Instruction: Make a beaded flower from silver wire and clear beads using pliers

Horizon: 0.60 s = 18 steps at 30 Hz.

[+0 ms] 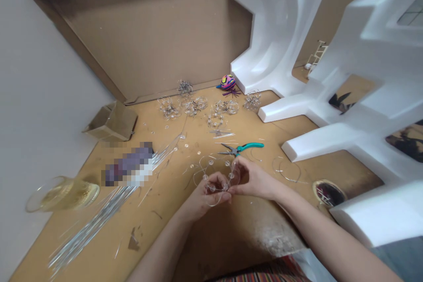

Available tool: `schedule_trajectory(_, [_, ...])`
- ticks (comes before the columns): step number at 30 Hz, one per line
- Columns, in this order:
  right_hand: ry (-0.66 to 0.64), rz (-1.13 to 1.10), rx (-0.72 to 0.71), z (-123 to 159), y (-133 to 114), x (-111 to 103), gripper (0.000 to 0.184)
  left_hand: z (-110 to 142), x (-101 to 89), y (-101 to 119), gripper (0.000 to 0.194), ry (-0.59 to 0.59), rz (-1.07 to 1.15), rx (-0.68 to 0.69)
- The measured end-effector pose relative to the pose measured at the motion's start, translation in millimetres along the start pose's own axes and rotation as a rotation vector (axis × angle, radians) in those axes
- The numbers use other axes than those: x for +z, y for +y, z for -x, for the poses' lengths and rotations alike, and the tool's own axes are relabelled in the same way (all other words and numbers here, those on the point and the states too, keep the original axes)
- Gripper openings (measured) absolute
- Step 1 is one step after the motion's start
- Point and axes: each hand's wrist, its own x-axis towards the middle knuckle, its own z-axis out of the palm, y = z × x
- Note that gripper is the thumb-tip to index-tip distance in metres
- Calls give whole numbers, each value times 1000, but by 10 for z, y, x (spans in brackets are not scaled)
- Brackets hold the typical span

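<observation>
Between my two hands is a ring of looped wire with clear beads (pixel 211 163), held just above the table. My left hand (pixel 206 196) is closed, pinching its lower left part between thumb and fingers. My right hand (pixel 253 180) is closed on its right side, fingertips meeting the wire near a bead. Just beyond the ring lie pliers with teal handles (pixel 250 146), jaws pointing left. Several loose clear beads (pixel 187 146) are scattered to the left of them.
Several beaded wire pieces (pixel 194 105) sit at the back, near a colourful ball-like object (pixel 228 82). Left are a cardboard box (pixel 114 121), a bundle of straight wires (pixel 95 224) and a glass of yellowish liquid (pixel 62 194). White foam pieces (pixel 307 141) and a small dark-filled container (pixel 328 193) stand right.
</observation>
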Motion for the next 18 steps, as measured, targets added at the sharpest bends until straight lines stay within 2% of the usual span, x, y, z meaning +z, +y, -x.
schedule_trajectory(3, [93, 95, -86, 6, 3, -11, 87, 8, 6, 14, 24, 3, -11, 15])
schedule_trajectory(5, [57, 145, -150, 19, -2, -25, 97, 16, 15, 11, 25, -10, -19, -3])
schedule_trajectory(8, [-33, 166, -218, 44, -13, -42, 94, 26, 24, 6, 27, -29, -44, -35])
schedule_trajectory(13, [-39, 218, -278, 61, -2, -64, 99, 26, 29, 25, 29, -77, -116, -92])
schedule_trajectory(18, [-86, 336, -320, 64, -2, -65, 84, 31, 40, 41, 33, -90, -113, -215])
